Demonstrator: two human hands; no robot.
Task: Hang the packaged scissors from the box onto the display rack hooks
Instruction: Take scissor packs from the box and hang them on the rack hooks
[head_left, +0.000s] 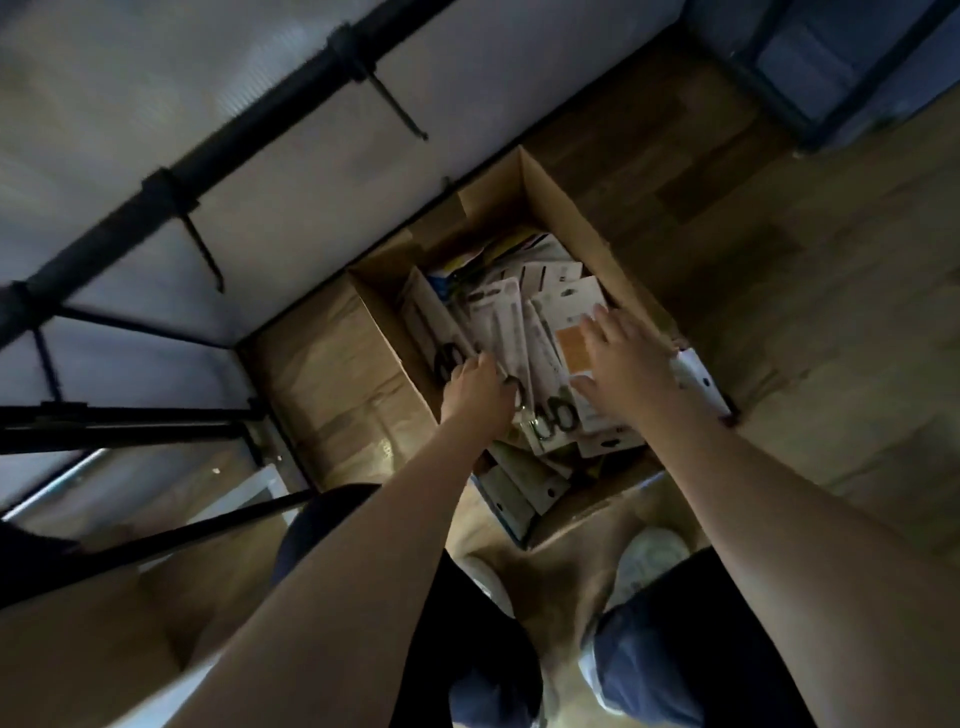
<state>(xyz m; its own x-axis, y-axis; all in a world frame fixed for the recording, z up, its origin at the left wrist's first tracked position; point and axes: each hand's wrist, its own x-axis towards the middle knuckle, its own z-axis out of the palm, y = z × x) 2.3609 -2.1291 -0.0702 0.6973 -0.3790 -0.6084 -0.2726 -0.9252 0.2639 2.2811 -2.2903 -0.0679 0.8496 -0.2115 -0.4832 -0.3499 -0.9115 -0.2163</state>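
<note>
Head view: looking steeply down, dim light, some blur.
Box: an open cardboard box (566, 208) stands on the wooden floor (779, 312), its flaps folded outward, right beside the foot of the display rack.
Packaged scissors: a loose heap of carded packs (524, 332) fills the box, lying at mixed angles; most cards are pale, one has an orange panel (574, 348). Dark scissor handles show through on a pack near the box's left wall (448, 361), and a pair with grey-green loops (557, 418) lies toward the near edge of the heap.
Left hand: the left hand (475, 389) is down inside the box by its left wall, fingers curled onto the packs there, beside the dark handles. Whether it has a real grip on one pack or only presses on it, I cannot tell from here.
Right hand: the right hand (626, 358) is spread flat, fingers straight and apart, over the packs on the right side of the box, above the orange-panel card; it grasps nothing.
Display rack: a black frame with a crossbar (249, 119) runs diagonally across the upper left in front of a pale backing panel; two bare hooks (400, 111) (205, 257) stick out from the bar.
Brown package: a taped, paper-wrapped parcel (337, 384) lies against the box's left flap.
Person: bare forearms reach down; shoes (644, 670) stand at the near end of the box.
</note>
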